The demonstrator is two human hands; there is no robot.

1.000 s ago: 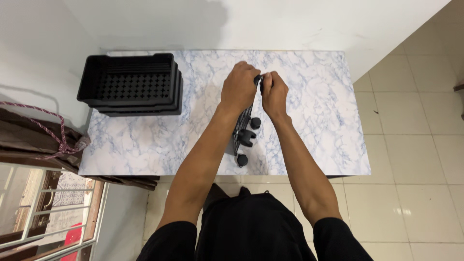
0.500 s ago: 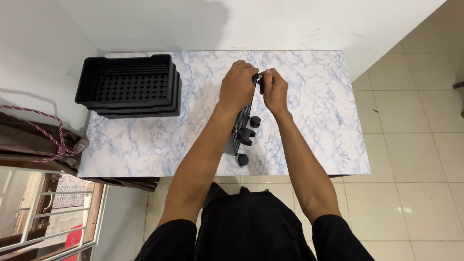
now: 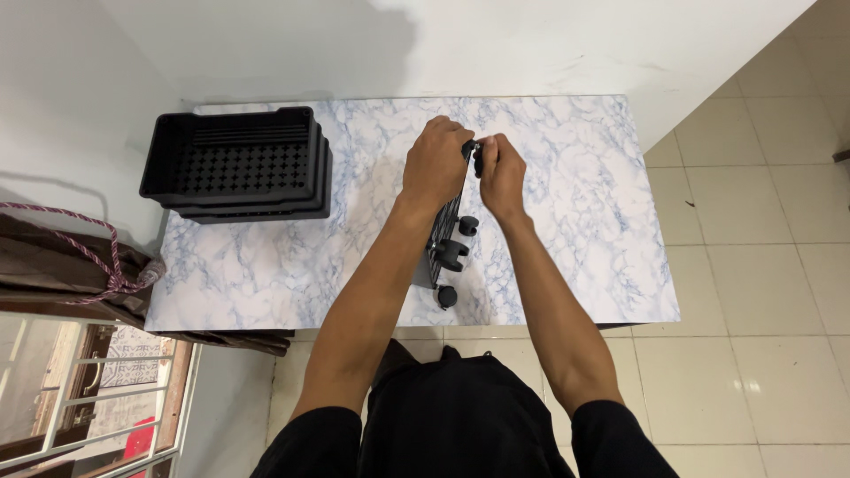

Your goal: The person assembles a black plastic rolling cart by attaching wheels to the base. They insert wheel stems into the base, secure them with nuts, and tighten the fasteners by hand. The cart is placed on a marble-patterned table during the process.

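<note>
Stood on edge mid-table point(image 3: 567, 265): black tray point(image 3: 445, 232), castors point(image 3: 452, 255) facing right. Steadied at the top by left hand point(image 3: 436, 165), closed over the edge; right hand point(image 3: 501, 170) pinched on the top castor. Best seated squarely, straight push, tray kept upright. Stacked trays point(image 3: 239, 164) well left.

Stacked black crates point(image 3: 235, 164) on marble-patterned table point(image 3: 584, 239).

On the table point(image 3: 575, 265) in front of you, a wheeled tray point(image 3: 445, 232) stands on its edge in the middle, wheels facing right. Your left hand point(image 3: 436, 164) and right hand point(image 3: 500, 173) meet at its far end. A stack of crates point(image 3: 237, 164) sits well apart on the table's far left.
</note>
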